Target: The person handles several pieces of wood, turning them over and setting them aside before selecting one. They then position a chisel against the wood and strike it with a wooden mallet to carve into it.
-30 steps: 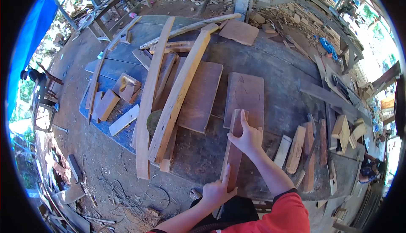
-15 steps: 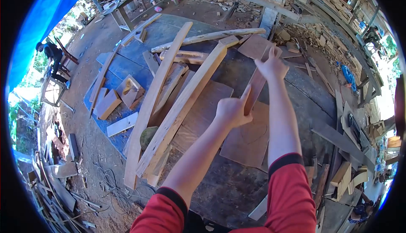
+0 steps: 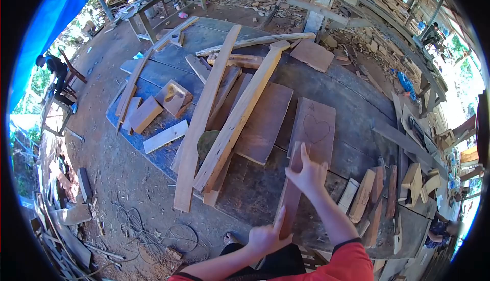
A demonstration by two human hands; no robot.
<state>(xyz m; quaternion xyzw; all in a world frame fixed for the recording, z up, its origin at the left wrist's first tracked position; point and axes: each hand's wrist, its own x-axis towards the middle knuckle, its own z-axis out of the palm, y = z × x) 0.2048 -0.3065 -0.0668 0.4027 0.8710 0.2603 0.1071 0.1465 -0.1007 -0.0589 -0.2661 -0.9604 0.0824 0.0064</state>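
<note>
A narrow, reddish-brown strip of wood (image 3: pixel 290 204) lies between both hands, pointing away from my body. My left hand (image 3: pixel 266 239) grips its near end, index finger stretched along the edge. Further up, my right hand (image 3: pixel 309 175) holds the strip near its far end, thumb and index finger spread along it. The strip's far end overlaps a flat board (image 3: pixel 325 116) marked with a pencilled heart and a letter-like mark. Left of that sits a plain brown board (image 3: pixel 267 123), beside a long squared timber (image 3: pixel 244 112).
Under all this is a large, dark worktable (image 3: pixel 352 138). A long plank (image 3: pixel 206 123) and hollowed wooden block (image 3: pixel 174 97) lie to the left. Several short offcuts (image 3: pixel 361 194) line the right side. A person (image 3: pixel 57 74) is at the far left; cable (image 3: pixel 135 230) coils on the ground.
Both hands have drawn the wooden strip back toward my body, from the far side of the heart-marked board to its near side. That board's drawing now shows more fully. My view has shifted slightly.
</note>
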